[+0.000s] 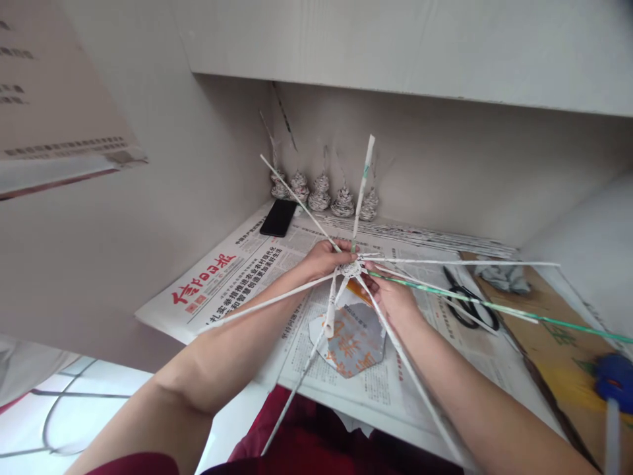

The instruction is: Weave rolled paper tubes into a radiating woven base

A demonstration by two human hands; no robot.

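Observation:
A small woven paper piece (352,267), with several rolled newspaper strips radiating from it, is held up over the table between both hands. My left hand (329,257) is closed on its left edge, thumb on top. My right hand (393,293) is closed at its right edge, fingers partly under it, beside a green-and-white paper strip (435,287). One thicker tube (330,320) points toward me, its open end showing. Below lies a grey many-sided piece of card (353,340) with orange writing. Part of an orange object (359,290) shows under the weaving.
Newspaper (237,284) covers the table. Several woven gourd shapes (320,192) line the back wall, near a black phone (278,218) and a bundle of paper sticks (435,237). Black scissors (472,307), cardboard (539,336) and a blue object (614,379) are on the right.

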